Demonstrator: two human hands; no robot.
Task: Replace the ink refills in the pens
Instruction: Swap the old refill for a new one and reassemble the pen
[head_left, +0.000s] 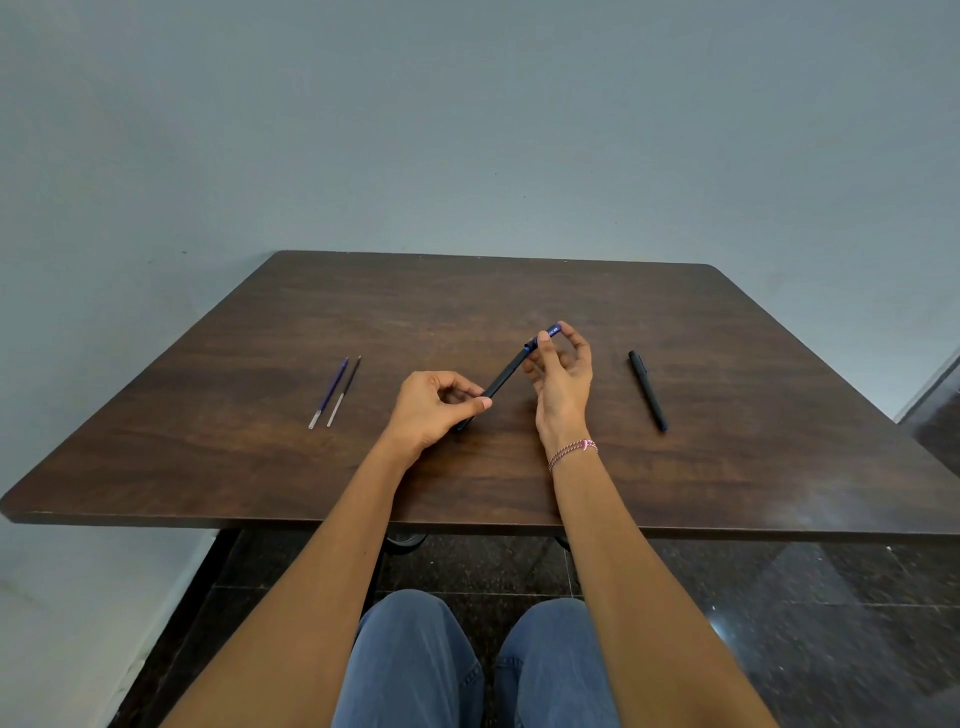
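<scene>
Head view shows me both hands over the middle of the wooden table (260, 467). My left hand (434, 413) pinches the lower barrel of a dark pen (506, 374), and my right hand (563, 376) pinches its blue upper end. The pen slants up to the right. A second black pen (648, 389) lies well apart on the right. A blue refill (330, 392) and a black refill (345, 389) lie side by side on the left.

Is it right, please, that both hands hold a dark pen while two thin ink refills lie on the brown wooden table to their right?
No: the head view shows the thin ink refills left of the hands; the left hand and right hand hold the dark pen.
</scene>
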